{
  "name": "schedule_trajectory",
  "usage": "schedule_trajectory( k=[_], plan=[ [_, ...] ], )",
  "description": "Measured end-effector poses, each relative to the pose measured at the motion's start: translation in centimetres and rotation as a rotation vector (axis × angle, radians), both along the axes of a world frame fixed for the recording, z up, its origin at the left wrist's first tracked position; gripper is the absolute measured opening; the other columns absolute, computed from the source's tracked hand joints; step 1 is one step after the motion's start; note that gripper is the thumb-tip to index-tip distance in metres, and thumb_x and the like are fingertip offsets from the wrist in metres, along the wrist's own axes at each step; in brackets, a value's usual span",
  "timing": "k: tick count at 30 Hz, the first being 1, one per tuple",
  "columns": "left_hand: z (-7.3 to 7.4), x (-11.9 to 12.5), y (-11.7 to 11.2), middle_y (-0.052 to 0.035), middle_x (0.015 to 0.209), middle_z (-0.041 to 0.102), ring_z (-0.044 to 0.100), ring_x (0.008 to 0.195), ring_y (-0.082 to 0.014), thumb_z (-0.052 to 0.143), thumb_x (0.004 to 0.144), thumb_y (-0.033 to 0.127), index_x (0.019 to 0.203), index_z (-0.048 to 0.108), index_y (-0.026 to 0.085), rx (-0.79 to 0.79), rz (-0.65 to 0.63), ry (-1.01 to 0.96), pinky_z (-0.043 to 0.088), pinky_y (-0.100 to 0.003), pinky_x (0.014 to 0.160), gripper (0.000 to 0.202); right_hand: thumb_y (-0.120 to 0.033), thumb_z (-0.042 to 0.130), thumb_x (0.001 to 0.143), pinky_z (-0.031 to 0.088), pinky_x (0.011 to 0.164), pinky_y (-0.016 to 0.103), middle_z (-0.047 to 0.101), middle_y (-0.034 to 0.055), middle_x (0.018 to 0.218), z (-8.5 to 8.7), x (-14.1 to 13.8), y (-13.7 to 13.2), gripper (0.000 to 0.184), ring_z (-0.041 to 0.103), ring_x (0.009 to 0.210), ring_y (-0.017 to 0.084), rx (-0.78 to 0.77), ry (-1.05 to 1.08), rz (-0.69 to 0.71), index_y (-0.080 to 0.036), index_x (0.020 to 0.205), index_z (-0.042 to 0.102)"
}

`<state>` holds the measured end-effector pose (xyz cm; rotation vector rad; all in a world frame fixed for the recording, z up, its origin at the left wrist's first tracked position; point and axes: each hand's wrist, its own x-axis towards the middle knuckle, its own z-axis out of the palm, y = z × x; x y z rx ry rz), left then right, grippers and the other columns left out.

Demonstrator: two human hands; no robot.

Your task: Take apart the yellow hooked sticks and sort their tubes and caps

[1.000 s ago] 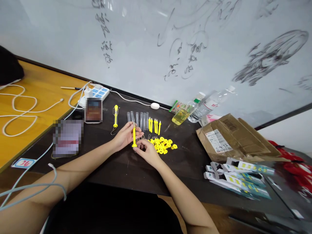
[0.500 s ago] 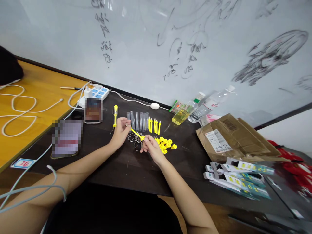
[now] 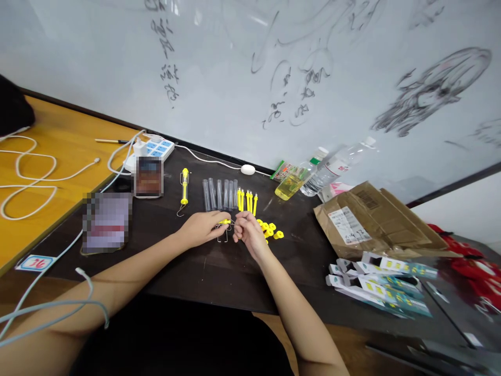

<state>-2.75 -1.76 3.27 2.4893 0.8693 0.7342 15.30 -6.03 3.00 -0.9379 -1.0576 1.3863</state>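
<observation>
My left hand (image 3: 204,228) is closed round a thin yellow plastic rod (image 3: 224,222), most of it hidden by the fingers. Close beside it, my right hand (image 3: 251,233) pinches a thin metal wire hook (image 3: 233,223) at the rod's end; whether the two are joined I cannot tell. Bent wire hooks (image 3: 222,238) lie under the hands. Behind them stretch a row of clear plastic tubes (image 3: 219,194) and several yellow rods (image 3: 249,202). Yellow caps (image 3: 270,228) are heaped by my right hand. An assembled yellow spring scale (image 3: 185,186) lies to the left, hook toward me.
Two phones (image 3: 147,177) and a power strip (image 3: 160,149) are at the left, with white cables around. Bottles (image 3: 293,183) stand by the whiteboard (image 3: 219,78). A brown paper parcel (image 3: 352,224) and flattened boxes (image 3: 387,287) lie on the right of the dark table (image 3: 188,282).
My left hand has moved right and toward me, now covering most of the yellow rod. My right hand has shifted from the rod to the wire at its end.
</observation>
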Motion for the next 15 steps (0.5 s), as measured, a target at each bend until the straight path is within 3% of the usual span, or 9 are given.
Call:
schedule_trajectory(
  k=[8,15],
  plan=[
    [0.10,0.19,-0.35,-0.0021,0.084,0.064,0.056,0.071,-0.0163,0.046,0.086,0.029,0.104,0.060,0.024,-0.072,-0.010,-0.085,0.038,-0.024,0.068,0.024,-0.026,0.066,0.073,0.040,0.046,0.020,0.050,-0.0047,0.076,0.33,0.30,0.22,0.018,0.037,0.049,0.004,0.024,0.049,-0.027,-0.022,0.082,0.050],
    [-0.27,0.58,-0.64,-0.0033,0.089,0.064,0.058,0.076,-0.0165,0.048,0.087,0.033,0.101,0.062,0.024,-0.068,-0.095,-0.095,0.039,-0.023,0.068,0.022,-0.032,0.070,0.074,0.043,0.042,0.019,0.046,-0.0093,0.060,-0.15,-0.28,0.06,0.029,0.038,0.044,0.006,-0.036,0.107,0.014,-0.025,0.091,0.047]
  ],
)
